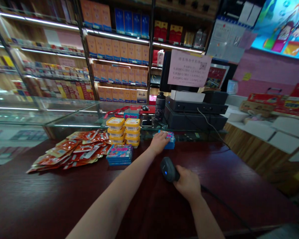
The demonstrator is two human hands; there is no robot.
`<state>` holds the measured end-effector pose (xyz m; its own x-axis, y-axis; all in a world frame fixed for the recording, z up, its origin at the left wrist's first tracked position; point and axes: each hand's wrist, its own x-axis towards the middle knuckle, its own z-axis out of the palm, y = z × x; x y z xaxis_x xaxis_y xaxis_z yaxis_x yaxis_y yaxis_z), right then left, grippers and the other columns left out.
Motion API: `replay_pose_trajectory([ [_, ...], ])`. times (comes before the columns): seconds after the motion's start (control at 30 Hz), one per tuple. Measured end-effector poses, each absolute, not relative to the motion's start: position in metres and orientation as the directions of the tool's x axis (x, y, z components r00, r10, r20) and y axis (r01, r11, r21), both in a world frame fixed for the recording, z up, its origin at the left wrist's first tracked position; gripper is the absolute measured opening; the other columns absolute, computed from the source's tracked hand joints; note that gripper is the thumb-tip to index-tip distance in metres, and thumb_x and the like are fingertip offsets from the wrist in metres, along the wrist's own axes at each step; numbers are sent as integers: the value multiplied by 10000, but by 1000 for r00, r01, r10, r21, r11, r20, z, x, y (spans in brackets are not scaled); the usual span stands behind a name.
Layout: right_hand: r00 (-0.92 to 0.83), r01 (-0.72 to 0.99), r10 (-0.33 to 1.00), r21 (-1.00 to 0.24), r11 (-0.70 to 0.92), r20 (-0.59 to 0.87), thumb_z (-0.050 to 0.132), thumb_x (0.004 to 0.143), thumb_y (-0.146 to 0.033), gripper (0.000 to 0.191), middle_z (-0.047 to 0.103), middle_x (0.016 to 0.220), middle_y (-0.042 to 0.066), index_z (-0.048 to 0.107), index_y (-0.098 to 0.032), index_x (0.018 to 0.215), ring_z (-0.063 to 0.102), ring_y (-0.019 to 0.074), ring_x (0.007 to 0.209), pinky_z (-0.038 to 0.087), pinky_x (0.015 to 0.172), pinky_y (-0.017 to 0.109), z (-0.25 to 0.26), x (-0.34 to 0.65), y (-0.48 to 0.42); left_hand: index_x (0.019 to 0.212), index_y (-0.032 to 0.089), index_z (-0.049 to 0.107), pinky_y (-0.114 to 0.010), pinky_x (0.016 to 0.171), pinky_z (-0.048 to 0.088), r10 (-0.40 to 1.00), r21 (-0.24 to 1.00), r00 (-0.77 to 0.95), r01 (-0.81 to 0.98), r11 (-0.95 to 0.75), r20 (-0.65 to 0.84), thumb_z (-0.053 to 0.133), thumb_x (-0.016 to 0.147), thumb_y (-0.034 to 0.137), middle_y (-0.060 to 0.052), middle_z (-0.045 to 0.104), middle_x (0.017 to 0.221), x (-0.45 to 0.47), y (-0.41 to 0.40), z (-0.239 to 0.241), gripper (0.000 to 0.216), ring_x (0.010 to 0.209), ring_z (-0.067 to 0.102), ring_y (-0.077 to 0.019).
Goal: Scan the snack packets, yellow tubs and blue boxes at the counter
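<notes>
My left hand (158,141) reaches across the dark red counter (52,199) and lies closed over a small blue packet (170,140) near the counter's far edge. My right hand (188,186) is wrapped round the handle of a black barcode scanner (168,169), whose head with a blue light points toward the blue packet. A black cable (224,205) runs from the scanner to the right. A short stack of the same blue packets (120,154) lies to the left of my left arm.
Red and orange snack sachets (69,152) are spread at the left. Two stacks of yellow-lidded tubs (124,131) stand behind the blue stack. A black till with a paper notice (194,109), a dark bottle (160,106) and a glass display case (40,113) lie beyond.
</notes>
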<state>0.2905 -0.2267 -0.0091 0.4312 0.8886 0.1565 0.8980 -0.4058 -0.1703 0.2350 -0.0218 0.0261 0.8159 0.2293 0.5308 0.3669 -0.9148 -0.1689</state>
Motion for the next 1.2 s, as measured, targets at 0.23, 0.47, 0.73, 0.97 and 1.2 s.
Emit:
replay_pose_trajectory([
  [0.23, 421, 903, 892, -171, -394, 165, 581, 754, -262, 166, 698, 869, 17, 599, -235, 916, 654, 199, 808, 322, 630, 289, -13, 293, -225, 984, 205, 695, -345, 864, 446, 529, 317, 518, 444, -838, 672, 648, 809, 305, -77, 583, 1029, 223, -12, 3, 207, 972, 538, -209],
  [0.47, 428, 899, 892, -172, -402, 149, 588, 755, -268, 142, 697, 845, 14, 597, -241, 894, 655, 193, 793, 328, 625, 282, -13, 293, -225, 851, 172, 701, -291, 763, 461, 627, 492, 436, 390, -778, 646, 690, 772, 261, -41, 556, 863, 234, -10, 1, 120, 831, 554, -168],
  [0.73, 420, 905, 897, -141, -402, 140, 567, 765, -268, 134, 698, 857, 23, 592, -229, 890, 658, 198, 799, 336, 623, 283, -7, 290, -227, 943, 191, 682, -325, 827, 455, 600, 391, 489, 466, -793, 634, 653, 795, 256, -57, 563, 948, 228, -21, 10, 164, 913, 537, -197],
  [0.97, 383, 921, 912, -138, -364, 148, 526, 787, -262, 149, 699, 881, 23, 591, -235, 919, 659, 190, 798, 330, 613, 276, -1, 287, -234, 984, 226, 675, -373, 925, 435, 488, 227, 572, 467, -854, 660, 577, 827, 215, -64, 562, 1094, 170, -50, 11, 185, 1048, 495, -219],
  [1.2, 422, 904, 901, -120, -410, 97, 537, 801, -268, 162, 709, 885, 29, 609, -245, 945, 669, 211, 832, 325, 606, 280, -2, 284, -233, 1083, 228, 636, -465, 1065, 328, 561, 151, 487, 650, -744, 669, 559, 824, 213, -105, 549, 1227, 93, -65, -4, 270, 1207, 440, -282],
])
